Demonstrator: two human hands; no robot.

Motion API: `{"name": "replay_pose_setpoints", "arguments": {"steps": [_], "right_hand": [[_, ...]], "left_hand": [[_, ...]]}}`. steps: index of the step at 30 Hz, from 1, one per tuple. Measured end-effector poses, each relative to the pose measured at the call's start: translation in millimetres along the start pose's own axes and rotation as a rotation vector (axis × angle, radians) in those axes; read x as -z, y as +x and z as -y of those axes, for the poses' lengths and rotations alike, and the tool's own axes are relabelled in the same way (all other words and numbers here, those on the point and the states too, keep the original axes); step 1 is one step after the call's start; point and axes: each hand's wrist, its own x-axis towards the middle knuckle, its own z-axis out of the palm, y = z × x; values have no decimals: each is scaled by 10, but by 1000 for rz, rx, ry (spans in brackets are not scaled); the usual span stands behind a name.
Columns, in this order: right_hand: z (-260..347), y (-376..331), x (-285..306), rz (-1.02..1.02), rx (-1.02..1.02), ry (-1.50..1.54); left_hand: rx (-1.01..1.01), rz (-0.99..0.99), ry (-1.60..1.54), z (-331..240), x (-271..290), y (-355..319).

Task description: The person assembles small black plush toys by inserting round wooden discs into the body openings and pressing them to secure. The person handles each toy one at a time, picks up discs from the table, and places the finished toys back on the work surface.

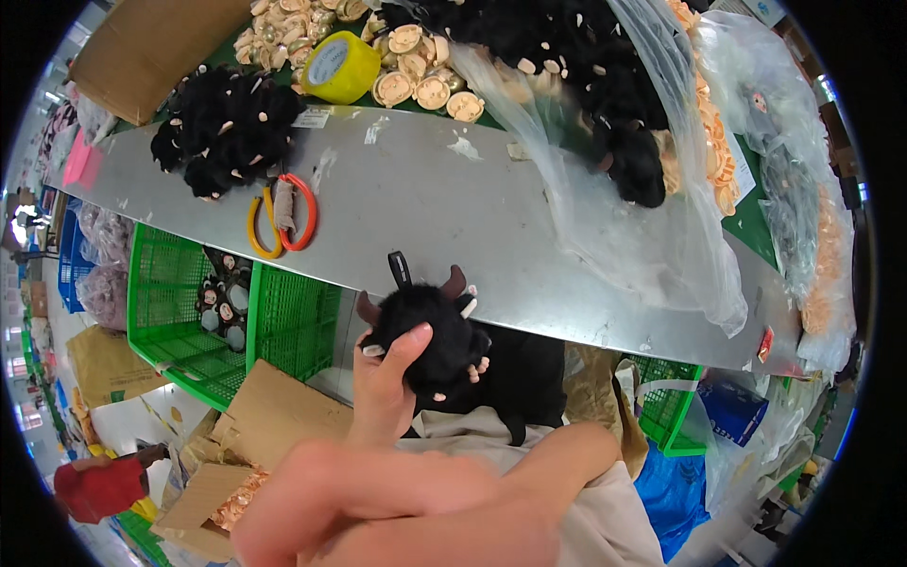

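Observation:
My left hand (380, 402) is closed round a small black plush toy (439, 335) with brown horns, pale paws and a black loop on top. Its thumb presses on the fur, and the toy is held up near the table's front edge. Nearer to me, my right hand (368, 487) crosses low in front of the left wrist. Motion smears it, so its fingers cannot be made out. Black fabric (534, 373) lies over my lap behind the toy.
The metal table (406, 198) bears scissors (283, 217) with red and yellow handles, yellow tape (342, 68), black plush pieces (227, 128), beige plastic parts (416, 76) and a clear bag (605, 227). Green crates (293, 317) and a cardboard box (198, 506) stand below at left.

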Motion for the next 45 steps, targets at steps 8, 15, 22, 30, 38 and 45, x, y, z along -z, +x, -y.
{"name": "replay_pose_setpoints", "arguments": {"steps": [8,15,22,30,38,45], "right_hand": [[-5,34,-8,-19,7,-11],[-94,32,216,79,159,-68],[589,-34,801,-22,-524,-361],[717,-274,1253,-37,-636,-830],[548,-356,1247,-258,-564,-774],[537,-386,1262,-211,-570,-787]], "left_hand": [[-74,-95,-63,11,-92,25],[-19,-62,-61,57,-51,63],[8,-156,-103,60,68,-35],[-63,-181,-85,14,-86,-18],[39,-153,-92,-29,-189,-89],[77,-101,12,-8,-123,-129]]}}
